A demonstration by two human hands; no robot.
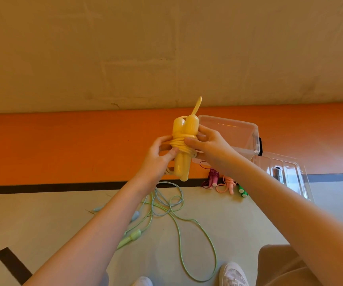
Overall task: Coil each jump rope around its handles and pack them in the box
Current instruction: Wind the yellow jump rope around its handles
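Both hands hold a yellow jump rope (184, 133) upright at mid-frame, its two handles side by side and its cord wound around their middle. My left hand (160, 155) grips the handles from the left, thumb on the coil. My right hand (206, 145) pinches the coil from the right. A short loop of yellow cord sticks up above the handles. A clear plastic box (242, 131) stands open just behind my right hand. On the floor below lie a light green rope (179, 234) and a pale blue rope (166, 201), both uncoiled and tangled together.
Coiled purple (213, 178), pink (228, 183) and green (242, 190) ropes lie on the floor by the box. The clear lid (290, 172) lies to the right of the box. An orange band runs along the wall base. My white shoes (233, 273) show at the bottom.
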